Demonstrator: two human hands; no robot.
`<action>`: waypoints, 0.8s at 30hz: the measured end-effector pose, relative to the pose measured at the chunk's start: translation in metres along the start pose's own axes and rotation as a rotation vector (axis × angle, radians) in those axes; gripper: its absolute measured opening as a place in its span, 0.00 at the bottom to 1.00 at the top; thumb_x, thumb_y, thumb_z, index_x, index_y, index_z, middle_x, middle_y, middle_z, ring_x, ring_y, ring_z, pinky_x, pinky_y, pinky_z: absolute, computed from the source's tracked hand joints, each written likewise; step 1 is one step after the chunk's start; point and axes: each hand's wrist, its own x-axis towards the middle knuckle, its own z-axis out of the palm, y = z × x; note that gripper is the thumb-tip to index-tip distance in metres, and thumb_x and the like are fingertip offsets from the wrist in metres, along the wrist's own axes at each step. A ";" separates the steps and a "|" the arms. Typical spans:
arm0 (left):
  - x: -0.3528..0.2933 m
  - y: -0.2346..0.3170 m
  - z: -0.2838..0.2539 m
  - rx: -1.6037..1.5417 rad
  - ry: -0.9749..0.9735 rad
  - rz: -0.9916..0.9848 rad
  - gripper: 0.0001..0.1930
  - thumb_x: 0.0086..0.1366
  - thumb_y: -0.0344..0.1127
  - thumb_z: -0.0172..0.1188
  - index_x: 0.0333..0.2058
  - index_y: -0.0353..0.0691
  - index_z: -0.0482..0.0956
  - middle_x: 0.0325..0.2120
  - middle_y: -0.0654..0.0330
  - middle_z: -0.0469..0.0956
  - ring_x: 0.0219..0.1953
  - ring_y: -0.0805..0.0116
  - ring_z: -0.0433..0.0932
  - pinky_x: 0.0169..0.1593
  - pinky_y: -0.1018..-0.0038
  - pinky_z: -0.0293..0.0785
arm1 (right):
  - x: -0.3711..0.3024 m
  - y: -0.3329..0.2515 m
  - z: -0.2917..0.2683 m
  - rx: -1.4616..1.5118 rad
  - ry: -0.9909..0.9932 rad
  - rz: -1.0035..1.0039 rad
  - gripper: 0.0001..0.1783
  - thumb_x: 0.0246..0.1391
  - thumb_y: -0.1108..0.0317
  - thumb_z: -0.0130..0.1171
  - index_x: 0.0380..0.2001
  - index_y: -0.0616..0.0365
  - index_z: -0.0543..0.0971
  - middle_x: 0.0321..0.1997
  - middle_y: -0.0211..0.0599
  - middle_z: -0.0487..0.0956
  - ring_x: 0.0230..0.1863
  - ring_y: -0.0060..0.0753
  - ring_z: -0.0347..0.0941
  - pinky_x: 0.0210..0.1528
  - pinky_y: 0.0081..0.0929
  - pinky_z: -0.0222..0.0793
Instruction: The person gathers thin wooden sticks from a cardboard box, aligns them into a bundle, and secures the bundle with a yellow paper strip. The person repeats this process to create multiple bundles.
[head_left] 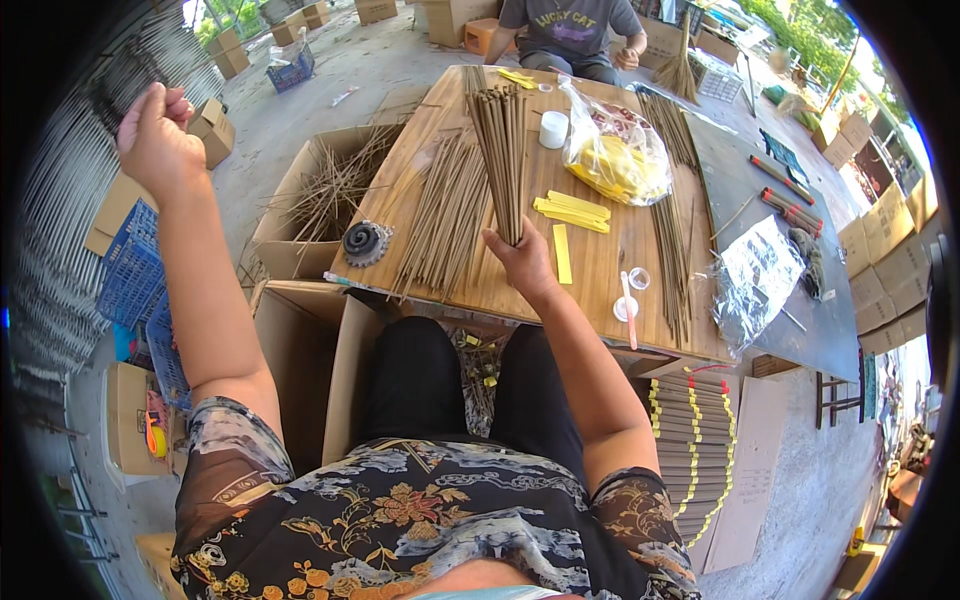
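Observation:
My right hand point(522, 260) grips the lower end of an upright bundle of thin brown incense sticks point(504, 150), which fans out toward the top. My left hand point(165, 140) is raised high at the far left, away from the table, its fingers curled in. Whatever those fingers may hold is hidden. Loose incense sticks point(440, 215) lie on the wooden table point(400, 160) left of the bundle. Close to my right hand are a single yellow strip point(562, 254) and a stack of yellow strips point(573, 211).
A cardboard box of tangled sticks point(300, 262) stands left of the table, above an open box point(300, 345). A clear bag of yellow strips point(620, 170), a white jar point(553, 130) and a dark coil point(367, 243) are on the table. Another person point(575, 35) sits opposite.

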 end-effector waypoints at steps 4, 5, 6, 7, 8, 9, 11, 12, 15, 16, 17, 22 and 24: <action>0.012 -0.092 -0.033 0.160 0.085 -0.139 0.12 0.56 0.28 0.56 0.36 0.28 0.66 0.20 0.52 0.73 0.19 0.69 0.73 0.24 0.77 0.72 | -0.004 -0.003 0.000 0.078 -0.085 0.003 0.13 0.49 0.64 0.58 0.32 0.62 0.70 0.22 0.32 0.71 0.25 0.22 0.66 0.31 0.24 0.65; -0.004 -0.103 -0.028 0.288 0.140 -0.238 0.18 0.56 0.29 0.57 0.43 0.29 0.64 0.21 0.52 0.73 0.18 0.68 0.72 0.23 0.77 0.72 | -0.009 -0.014 -0.002 0.127 -0.126 0.041 0.13 0.49 0.64 0.58 0.31 0.62 0.70 0.21 0.30 0.71 0.24 0.21 0.65 0.30 0.22 0.64; -0.016 -0.110 -0.028 0.357 0.081 -0.340 0.19 0.57 0.32 0.57 0.45 0.31 0.63 0.24 0.53 0.73 0.21 0.68 0.73 0.24 0.77 0.72 | -0.014 -0.026 -0.002 0.182 -0.169 0.073 0.12 0.49 0.64 0.58 0.29 0.61 0.70 0.20 0.29 0.70 0.23 0.19 0.65 0.29 0.21 0.64; -0.029 -0.112 -0.026 0.426 0.022 -0.443 0.21 0.58 0.34 0.56 0.46 0.33 0.62 0.26 0.54 0.73 0.24 0.69 0.74 0.25 0.77 0.72 | -0.017 -0.034 -0.004 0.189 -0.247 0.090 0.12 0.49 0.63 0.59 0.28 0.60 0.71 0.20 0.28 0.70 0.23 0.19 0.65 0.28 0.20 0.63; -0.055 -0.105 -0.014 0.423 -0.194 -0.504 0.20 0.58 0.38 0.55 0.46 0.34 0.64 0.30 0.54 0.74 0.28 0.69 0.75 0.29 0.76 0.72 | -0.021 -0.039 -0.009 0.187 -0.317 0.113 0.12 0.49 0.62 0.59 0.26 0.59 0.71 0.19 0.28 0.71 0.23 0.18 0.66 0.27 0.18 0.63; -0.084 -0.089 -0.002 0.428 -0.406 -0.554 0.20 0.59 0.42 0.54 0.45 0.35 0.66 0.34 0.53 0.74 0.32 0.69 0.75 0.34 0.75 0.72 | -0.025 -0.045 -0.009 0.195 -0.398 0.134 0.12 0.49 0.62 0.59 0.24 0.58 0.72 0.18 0.27 0.71 0.23 0.17 0.67 0.27 0.17 0.63; -0.138 -0.078 0.008 0.090 -0.750 -0.769 0.21 0.61 0.47 0.51 0.46 0.37 0.66 0.36 0.56 0.75 0.38 0.70 0.73 0.41 0.74 0.70 | -0.034 -0.056 -0.008 0.377 -0.519 0.225 0.11 0.48 0.64 0.59 0.22 0.59 0.71 0.16 0.30 0.70 0.20 0.21 0.67 0.25 0.19 0.64; -0.168 -0.064 0.021 -0.070 -0.813 -0.851 0.23 0.60 0.48 0.52 0.48 0.37 0.65 0.38 0.56 0.74 0.40 0.69 0.73 0.44 0.73 0.69 | -0.040 -0.061 -0.008 0.507 -0.563 0.258 0.11 0.48 0.65 0.59 0.22 0.58 0.70 0.16 0.29 0.69 0.19 0.21 0.66 0.24 0.19 0.64; -0.219 -0.032 0.039 -0.540 -0.921 -1.151 0.27 0.58 0.47 0.55 0.51 0.38 0.61 0.36 0.55 0.73 0.43 0.67 0.72 0.44 0.69 0.70 | -0.058 -0.079 -0.005 0.887 -0.754 0.421 0.09 0.46 0.70 0.59 0.24 0.59 0.68 0.15 0.31 0.68 0.17 0.25 0.67 0.20 0.22 0.64; -0.229 -0.025 0.044 -0.631 -0.833 -1.289 0.23 0.58 0.45 0.56 0.47 0.38 0.64 0.33 0.57 0.73 0.38 0.69 0.73 0.40 0.72 0.71 | -0.062 -0.079 -0.004 0.991 -0.831 0.492 0.09 0.46 0.71 0.59 0.25 0.60 0.68 0.15 0.31 0.67 0.17 0.25 0.67 0.20 0.22 0.64; -0.235 -0.020 0.046 -0.722 -0.739 -1.425 0.20 0.58 0.44 0.56 0.43 0.38 0.67 0.29 0.58 0.73 0.33 0.70 0.74 0.36 0.74 0.72 | -0.067 -0.078 -0.004 1.096 -0.906 0.565 0.09 0.46 0.71 0.58 0.26 0.60 0.67 0.15 0.31 0.67 0.17 0.26 0.67 0.20 0.23 0.65; -0.247 -0.022 0.044 -0.433 -0.576 -1.281 0.10 0.56 0.37 0.59 0.29 0.40 0.70 0.19 0.62 0.70 0.19 0.75 0.69 0.23 0.80 0.68 | -0.076 -0.078 0.003 0.798 -0.649 0.388 0.11 0.46 0.71 0.58 0.31 0.60 0.67 0.21 0.31 0.69 0.17 0.23 0.65 0.21 0.21 0.64; -0.249 -0.019 0.045 -0.306 -0.505 -1.174 0.09 0.55 0.36 0.60 0.27 0.40 0.70 0.18 0.63 0.70 0.18 0.75 0.68 0.21 0.81 0.67 | -0.078 -0.074 0.010 0.612 -0.495 0.281 0.11 0.47 0.70 0.58 0.31 0.60 0.67 0.21 0.31 0.69 0.17 0.22 0.65 0.21 0.20 0.64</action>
